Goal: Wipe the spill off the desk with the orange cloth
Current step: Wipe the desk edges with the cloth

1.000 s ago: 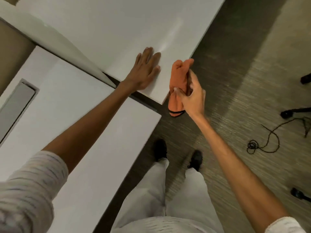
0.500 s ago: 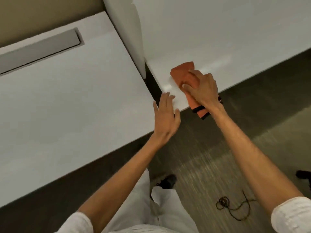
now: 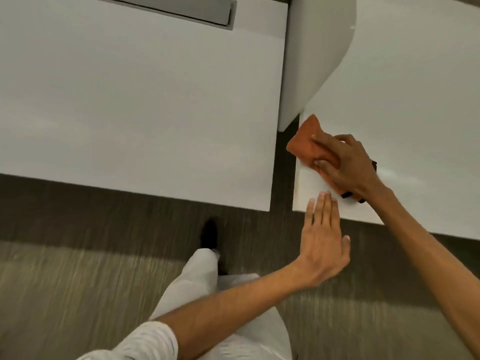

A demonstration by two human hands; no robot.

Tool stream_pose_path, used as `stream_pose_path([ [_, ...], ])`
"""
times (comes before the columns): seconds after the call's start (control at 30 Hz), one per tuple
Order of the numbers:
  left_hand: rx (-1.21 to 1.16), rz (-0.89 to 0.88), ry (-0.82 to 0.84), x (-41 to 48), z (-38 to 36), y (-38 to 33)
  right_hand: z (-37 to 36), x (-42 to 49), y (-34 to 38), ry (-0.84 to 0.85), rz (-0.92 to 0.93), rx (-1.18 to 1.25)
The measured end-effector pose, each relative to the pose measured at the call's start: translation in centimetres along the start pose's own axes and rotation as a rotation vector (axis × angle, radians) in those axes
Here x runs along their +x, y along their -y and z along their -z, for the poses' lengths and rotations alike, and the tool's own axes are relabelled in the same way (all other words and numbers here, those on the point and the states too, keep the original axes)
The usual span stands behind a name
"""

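Observation:
My right hand (image 3: 348,165) presses the orange cloth (image 3: 307,142) flat on the near left corner of the right white desk (image 3: 415,126). The cloth's far tip sticks out past my fingers, and its black-edged hem shows under my wrist. My left hand (image 3: 324,240) is flat and empty, fingers together, with its fingertips over the desk's front edge just below the cloth. A faint shiny streak lies on the desk to the right of my right hand; I cannot make out a spill clearly.
A second white desk (image 3: 130,100) with a grey cable tray (image 3: 181,9) fills the left. A narrow gap and a white divider panel (image 3: 311,61) separate the two desks. Below is dark carpet (image 3: 78,281), my light trousers and one black shoe (image 3: 209,233).
The view has swung left to right. My right hand has brought the cloth from the air down onto the desk corner and slid it left. My left hand has drawn back to the front edge.

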State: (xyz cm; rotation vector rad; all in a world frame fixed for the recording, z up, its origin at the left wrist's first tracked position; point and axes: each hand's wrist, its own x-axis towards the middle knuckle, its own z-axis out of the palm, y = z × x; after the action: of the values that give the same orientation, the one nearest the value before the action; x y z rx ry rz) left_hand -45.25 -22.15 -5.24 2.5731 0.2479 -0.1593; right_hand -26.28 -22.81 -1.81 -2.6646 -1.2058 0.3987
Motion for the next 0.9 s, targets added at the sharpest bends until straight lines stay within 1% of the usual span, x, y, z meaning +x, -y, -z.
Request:
stream_pose_path([
  [0.1, -0.050, 0.098, 0.002, 0.6, -1.2, -0.9, 0.9, 1.6, 0.0, 0.123, 0.171, -0.080],
  [0.2, -0.085, 0.114, -0.056, 1.0, -1.9, -0.8, 2.2, 3.5, -0.2, 0.210, 0.330, -0.071],
  [0.33, -0.025, 0.147, -0.103, 1.2, -3.1, -0.8, 2.3, 5.3, 0.4, 0.315, 0.503, -0.099],
  [0.47, 0.007, 0.189, -0.181, 1.8, -3.9, -1.1, 2.0, 6.6, 1.1, 0.420, 0.651, -0.203],
  [0.67, 0.019, 0.244, -0.309, 2.4, -5.2, -1.9, 2.3, 7.9, 1.0, 0.474, 0.681, -0.234],
  [0.8, 0.020, 0.249, -0.385, 3.0, -6.4, -1.7, 1.9, 8.8, 1.3, 0.453, 0.731, -0.232],
  [0.9, 0.033, 0.251, -0.432, 3.4, -7.1, -1.8, 1.2, 9.2, 1.9, 0.431, 0.738, -0.284],
])
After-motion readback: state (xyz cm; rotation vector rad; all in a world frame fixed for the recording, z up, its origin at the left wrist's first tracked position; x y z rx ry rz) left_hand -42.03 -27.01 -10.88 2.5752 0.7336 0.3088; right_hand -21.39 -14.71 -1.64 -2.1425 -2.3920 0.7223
